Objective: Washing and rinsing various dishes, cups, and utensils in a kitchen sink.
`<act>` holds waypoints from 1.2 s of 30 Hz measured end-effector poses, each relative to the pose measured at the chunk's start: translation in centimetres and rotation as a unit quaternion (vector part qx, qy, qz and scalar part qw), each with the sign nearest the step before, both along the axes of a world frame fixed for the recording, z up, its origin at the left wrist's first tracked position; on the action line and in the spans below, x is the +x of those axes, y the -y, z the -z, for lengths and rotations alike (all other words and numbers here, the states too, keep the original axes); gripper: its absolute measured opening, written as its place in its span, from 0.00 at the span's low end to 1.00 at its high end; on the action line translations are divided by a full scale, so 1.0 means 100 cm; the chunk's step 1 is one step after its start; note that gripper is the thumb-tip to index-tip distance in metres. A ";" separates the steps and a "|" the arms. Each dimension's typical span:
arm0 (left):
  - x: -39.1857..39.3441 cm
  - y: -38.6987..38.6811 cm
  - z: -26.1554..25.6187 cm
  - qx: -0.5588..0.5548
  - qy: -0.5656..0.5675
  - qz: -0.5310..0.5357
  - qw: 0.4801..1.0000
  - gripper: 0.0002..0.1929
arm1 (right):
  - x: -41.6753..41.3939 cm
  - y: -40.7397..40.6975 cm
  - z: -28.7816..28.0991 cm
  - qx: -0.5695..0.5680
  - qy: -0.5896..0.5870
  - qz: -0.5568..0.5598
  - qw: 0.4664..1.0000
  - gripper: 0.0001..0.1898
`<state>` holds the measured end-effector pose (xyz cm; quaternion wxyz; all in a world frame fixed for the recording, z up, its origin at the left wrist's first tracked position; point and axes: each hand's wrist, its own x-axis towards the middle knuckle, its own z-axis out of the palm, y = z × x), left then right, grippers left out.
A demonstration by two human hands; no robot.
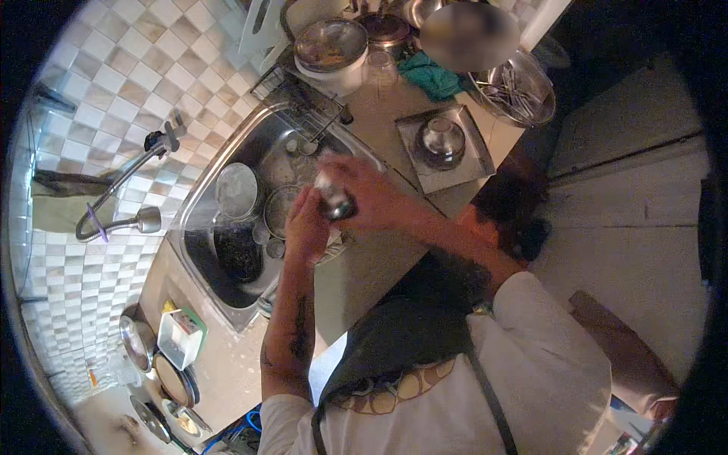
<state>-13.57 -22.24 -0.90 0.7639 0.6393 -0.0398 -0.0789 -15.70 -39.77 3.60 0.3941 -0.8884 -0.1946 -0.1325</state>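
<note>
My left hand (pixel 307 224) and my right hand (pixel 364 187) meet over the near edge of the sink (pixel 196 273). Between them they grip a small shiny metal vessel (pixel 340 208), partly hidden by the fingers. Something white, blurred, shows by the right fingers; I cannot tell if it is foam or a sponge. In the basin, left of my hands, stand a whitish round container (pixel 238 190) and a dark pan (pixel 236 250). Small cups (pixel 275 248) lie nearer my left wrist. Water sprays from the flexible faucet (pixel 149 220) into the sink.
A wire rack (pixel 310 116) spans the basin's far end. On the right counter, a square metal tray (pixel 483 159) bears an upturned steel bowl (pixel 441 145). Beyond are a green cloth (pixel 432 78) and a steel basin of cutlery (pixel 537 111). A plastic tub (pixel 181 338) stands lower left.
</note>
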 end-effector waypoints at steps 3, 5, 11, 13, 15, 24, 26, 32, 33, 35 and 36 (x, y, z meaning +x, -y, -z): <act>0.043 -0.010 -0.007 -0.079 -0.165 0.144 0.972 0.16 | 0.004 0.055 -0.010 -0.095 0.020 0.108 0.989 0.49; 0.073 -0.072 0.053 0.243 0.009 0.100 0.965 0.20 | 0.007 0.099 -0.026 -0.100 0.021 0.178 0.979 0.48; 0.064 -0.107 0.108 0.707 0.175 0.346 0.592 0.25 | 0.001 0.195 0.002 -0.206 -0.224 0.233 0.924 0.52; 0.066 -0.107 0.109 0.736 0.084 0.384 0.550 0.19 | 0.003 0.183 -0.004 -0.252 -0.152 0.259 0.920 0.50; 0.068 -0.106 0.106 0.683 0.058 0.298 0.665 0.18 | 0.002 0.162 -0.012 -0.205 -0.056 0.249 0.945 0.46; 0.116 -0.214 0.015 0.264 0.078 -0.155 0.949 0.08 | 0.025 -0.017 0.020 0.026 -0.016 0.001 1.000 0.28; 0.122 -0.222 -0.005 0.531 0.184 -0.174 0.808 0.09 | 0.043 -0.066 0.042 0.216 -0.255 -0.059 0.941 0.28; 0.113 -0.249 -0.017 -0.221 -0.067 -0.255 0.939 0.17 | 0.127 -0.210 0.044 0.252 -0.001 -0.192 0.948 0.27; 0.103 -0.265 -0.011 -0.220 -0.091 -0.275 0.931 0.18 | 0.126 -0.229 0.024 0.348 -0.132 -0.268 0.888 0.31; 0.106 -0.221 0.010 -0.127 0.248 -0.213 0.936 0.21 | 0.171 -0.235 0.056 0.216 0.140 -0.208 0.944 0.30; 0.110 -0.207 0.007 -0.210 0.062 -0.251 0.943 0.26 | 0.180 -0.248 0.059 0.265 0.056 -0.230 0.935 0.28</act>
